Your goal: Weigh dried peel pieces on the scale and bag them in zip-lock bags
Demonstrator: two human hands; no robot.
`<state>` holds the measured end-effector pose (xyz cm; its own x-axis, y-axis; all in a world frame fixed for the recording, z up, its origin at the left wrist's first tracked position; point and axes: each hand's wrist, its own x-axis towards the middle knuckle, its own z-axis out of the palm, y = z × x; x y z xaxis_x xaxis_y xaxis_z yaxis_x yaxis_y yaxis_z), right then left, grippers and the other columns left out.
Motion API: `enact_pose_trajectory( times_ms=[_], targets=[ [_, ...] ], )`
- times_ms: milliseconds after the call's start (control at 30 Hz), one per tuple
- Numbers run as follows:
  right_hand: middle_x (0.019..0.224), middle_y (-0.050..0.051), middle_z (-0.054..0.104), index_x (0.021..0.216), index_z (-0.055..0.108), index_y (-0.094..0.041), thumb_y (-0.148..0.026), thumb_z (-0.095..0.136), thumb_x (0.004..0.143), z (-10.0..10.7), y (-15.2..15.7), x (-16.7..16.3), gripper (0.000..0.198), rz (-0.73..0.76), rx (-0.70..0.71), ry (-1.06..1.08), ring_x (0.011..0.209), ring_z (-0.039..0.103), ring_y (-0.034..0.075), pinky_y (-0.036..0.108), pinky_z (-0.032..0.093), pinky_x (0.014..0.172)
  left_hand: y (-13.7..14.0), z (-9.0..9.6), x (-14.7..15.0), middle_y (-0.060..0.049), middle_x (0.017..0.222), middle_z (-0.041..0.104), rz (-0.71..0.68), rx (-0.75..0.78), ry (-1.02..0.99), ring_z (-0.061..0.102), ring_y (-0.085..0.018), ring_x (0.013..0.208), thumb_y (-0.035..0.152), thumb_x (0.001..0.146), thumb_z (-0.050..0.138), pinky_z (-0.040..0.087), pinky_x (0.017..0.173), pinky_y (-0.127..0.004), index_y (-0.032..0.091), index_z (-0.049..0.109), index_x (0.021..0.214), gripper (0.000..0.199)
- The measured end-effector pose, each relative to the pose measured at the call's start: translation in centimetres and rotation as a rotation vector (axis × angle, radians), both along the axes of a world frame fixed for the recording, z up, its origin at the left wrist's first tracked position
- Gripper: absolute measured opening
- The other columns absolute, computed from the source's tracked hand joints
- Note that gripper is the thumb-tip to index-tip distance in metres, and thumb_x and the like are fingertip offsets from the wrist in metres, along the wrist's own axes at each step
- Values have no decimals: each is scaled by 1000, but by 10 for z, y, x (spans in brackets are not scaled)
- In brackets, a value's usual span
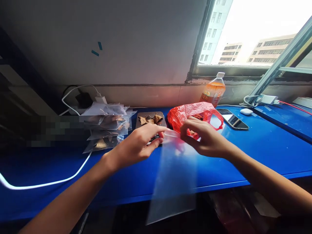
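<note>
A clear plastic zip bag [174, 182] hangs down over the table's front edge, looking flat. My left hand [141, 141] pinches its top left corner, and my right hand [203, 136] grips the top right corner with curled fingers. Behind my left hand, brown dried pieces [151, 119] lie on a small scale [162, 123], whose front is partly covered by the hand. Just beyond my right hand sits an open red plastic bag [177, 112] with more dark and brown pieces inside.
Filled clear bags [107, 125] are stacked at the left beside a white cable [46, 185]. A drink bottle [214, 91] stands by the wall. A phone [234, 120] and a white earbud case [246, 111] lie to the right on the blue table [265, 148].
</note>
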<state>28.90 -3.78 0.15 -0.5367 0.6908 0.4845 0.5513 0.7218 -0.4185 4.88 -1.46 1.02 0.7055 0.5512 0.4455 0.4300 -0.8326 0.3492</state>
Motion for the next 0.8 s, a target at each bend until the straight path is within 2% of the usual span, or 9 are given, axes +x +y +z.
enact_pose_trajectory(
  times_ms=[33, 133, 233, 333, 467, 600, 800],
  targets=[
    [78, 2, 60, 78, 52, -20, -12, 54, 82, -1, 8, -17, 9, 47, 7, 97, 73, 52, 14, 27, 43, 65, 0, 1, 0, -7, 106, 69, -6, -91, -48, 65, -20, 95, 23, 91, 50, 53, 83, -30, 18, 62, 109, 23],
    [74, 1, 58, 78, 49, -20, -13, 54, 82, -18, 24, -48, 9, 48, -16, 308, 68, 51, 13, 26, 42, 61, 8, 3, -7, -7, 99, 70, 52, -303, -175, 67, -19, 87, 28, 86, 56, 56, 76, -29, 18, 62, 99, 18],
    [73, 0, 56, 77, 48, -21, -14, 54, 82, -35, 21, -53, 10, 10, -65, 376, 68, 51, 13, 27, 43, 61, 18, 1, -15, -5, 92, 70, 85, -392, -150, 67, -19, 83, 26, 84, 59, 56, 75, -30, 18, 65, 90, 12],
    [75, 1, 56, 79, 48, -22, -11, 55, 80, -40, 12, -47, 13, 58, -78, 382, 70, 51, 14, 28, 44, 65, 20, -5, -14, -4, 91, 70, 27, -460, -134, 66, -18, 83, 25, 82, 63, 55, 73, -28, 20, 66, 92, 12],
    [77, 1, 56, 81, 48, -23, -9, 54, 80, -37, 6, -45, 15, 112, -83, 380, 72, 51, 14, 29, 44, 66, 15, -8, -7, -5, 86, 69, -103, -475, -150, 65, -18, 81, 25, 85, 61, 53, 73, -26, 19, 67, 84, 9],
    [78, 2, 56, 81, 48, -23, -6, 52, 79, -29, 0, -45, 18, 224, -139, 358, 71, 51, 15, 29, 45, 64, 11, 0, -6, -6, 86, 70, -212, -457, -58, 66, -17, 77, 26, 88, 56, 53, 71, -24, 20, 69, 84, 15],
    [79, 3, 55, 78, 45, -21, -4, 51, 79, -10, -15, -40, 18, 391, -251, 347, 74, 51, 13, 27, 47, 68, 4, 14, -13, -4, 83, 70, -210, -407, 52, 66, -16, 71, 21, 90, 50, 52, 66, -23, 23, 70, 81, 22]
  ],
)
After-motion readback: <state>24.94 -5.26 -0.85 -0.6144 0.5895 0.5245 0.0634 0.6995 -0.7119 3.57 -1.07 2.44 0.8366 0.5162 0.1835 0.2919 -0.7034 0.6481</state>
